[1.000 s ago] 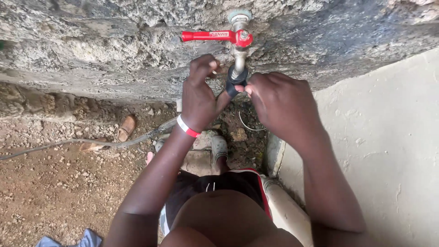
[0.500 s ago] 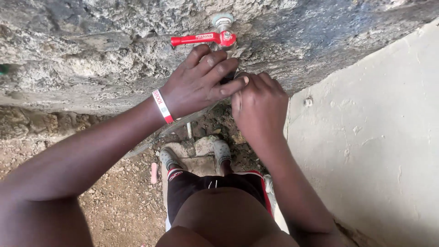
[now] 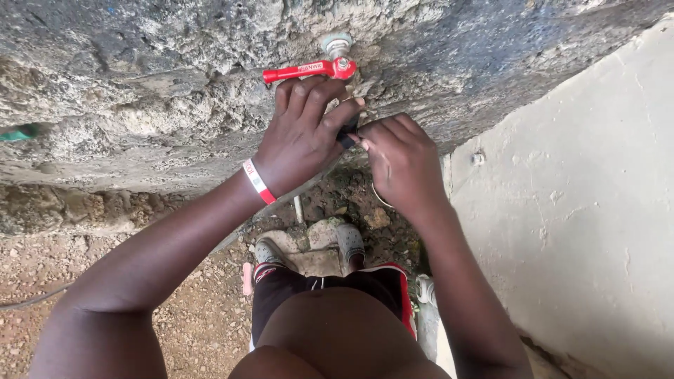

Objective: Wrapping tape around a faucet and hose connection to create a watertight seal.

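Both my hands are up top-center at the tap [image 3: 335,57] with the red lever. Left hand [image 3: 298,140] and right hand [image 3: 397,163] pinch a small black piece [image 3: 347,135] just under it, fingers clenched.

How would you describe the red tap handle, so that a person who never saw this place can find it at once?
Start at the rough grey stone wall across the top of the view. On it, just above the left hand, a metal tap fitting comes out of the stone. The red lever handle reaches leftward from that fitting; it is the only bright red, smooth, straight piece against the grey rock.
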